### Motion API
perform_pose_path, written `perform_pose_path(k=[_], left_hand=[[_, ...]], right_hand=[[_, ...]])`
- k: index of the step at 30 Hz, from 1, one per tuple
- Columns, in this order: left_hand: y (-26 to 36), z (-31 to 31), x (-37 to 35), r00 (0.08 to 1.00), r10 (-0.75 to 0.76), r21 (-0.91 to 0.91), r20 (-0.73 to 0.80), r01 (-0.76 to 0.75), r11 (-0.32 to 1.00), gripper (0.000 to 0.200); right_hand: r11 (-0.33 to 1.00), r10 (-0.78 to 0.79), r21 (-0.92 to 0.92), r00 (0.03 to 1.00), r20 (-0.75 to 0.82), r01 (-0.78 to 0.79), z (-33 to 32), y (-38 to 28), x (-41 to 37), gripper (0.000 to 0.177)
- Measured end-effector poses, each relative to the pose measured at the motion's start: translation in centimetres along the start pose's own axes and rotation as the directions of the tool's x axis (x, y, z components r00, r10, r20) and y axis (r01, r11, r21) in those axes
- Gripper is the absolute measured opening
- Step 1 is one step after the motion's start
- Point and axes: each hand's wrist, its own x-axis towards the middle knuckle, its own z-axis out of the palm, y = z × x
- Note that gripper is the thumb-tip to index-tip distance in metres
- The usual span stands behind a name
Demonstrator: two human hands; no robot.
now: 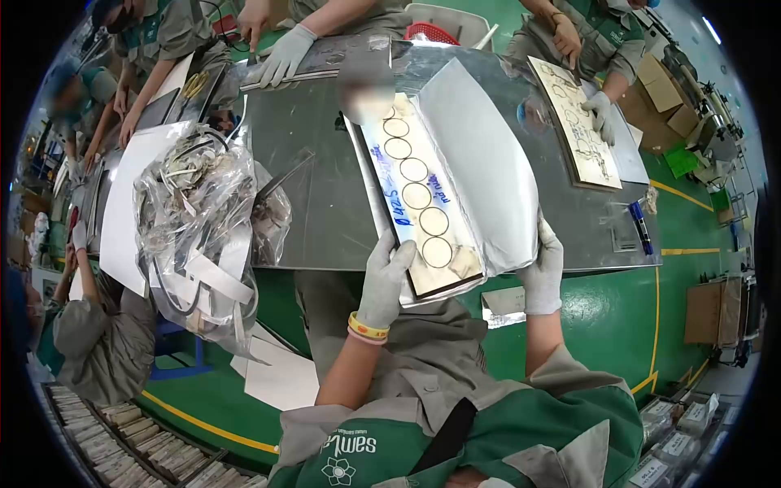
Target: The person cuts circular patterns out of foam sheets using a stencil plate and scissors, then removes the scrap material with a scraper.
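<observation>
My left hand [386,276], in a grey-white glove with bracelets at the wrist, grips the lower left corner of a long board [443,224]. The board carries a row of several dark rings and blue handwriting. It lies tilted on white sheets, at the table's near edge. To its right, a folded white paper sheet [480,154] stands up like a flap. My right hand [543,268], also gloved, is closed round the sheet's lower right corner. The thumb of my left hand presses on the board's face.
A plastic bag of scraps [199,220] lies on the left of the grey table [313,187]. Another ringed board [573,122] is at the right, under a co-worker's gloved hand [600,114]. Blue markers [640,228] lie near the right edge. Several co-workers stand across and left.
</observation>
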Motion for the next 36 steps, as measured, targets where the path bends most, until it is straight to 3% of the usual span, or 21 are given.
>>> perform_pose_path(k=[5,6,9,21,24,36], left_hand=[[-0.3,-0.7,0.3,0.999,-0.042,0.07,-0.008,0.043,0.997,0.045],[-0.4,-0.7,0.2,0.999,-0.04,0.065,-0.011,0.041,0.997,0.045],[-0.4,-0.5,0.2,1.0,-0.011,0.067,-0.007,0.012,0.998,0.043],[-0.8,-0.7,0.4,0.999,-0.017,0.093,-0.028,0.019,0.996,0.045],[-1.1,-0.7,0.3,1.0,0.016,0.039,0.014,-0.017,0.999,0.046],[-1.4,-0.8,0.4,0.999,0.004,-0.002,-0.053,-0.004,1.0,0.041]], right_hand=[[0.999,-0.006,0.048,1.0,0.023,0.005,0.6,0.1,-0.2,0.037],[1.0,0.022,0.023,0.999,-0.043,-0.021,0.7,-0.1,-0.1,0.037],[0.999,-0.04,-0.008,0.998,0.053,0.041,-0.5,0.2,0.2,0.035],[0.997,0.025,0.076,0.999,0.046,-0.029,-0.3,0.2,0.3,0.033],[0.995,0.045,0.084,0.998,0.052,-0.049,-0.2,0.2,0.2,0.033],[0.992,0.07,0.102,0.994,0.083,-0.078,-0.3,0.2,0.0,0.035]])
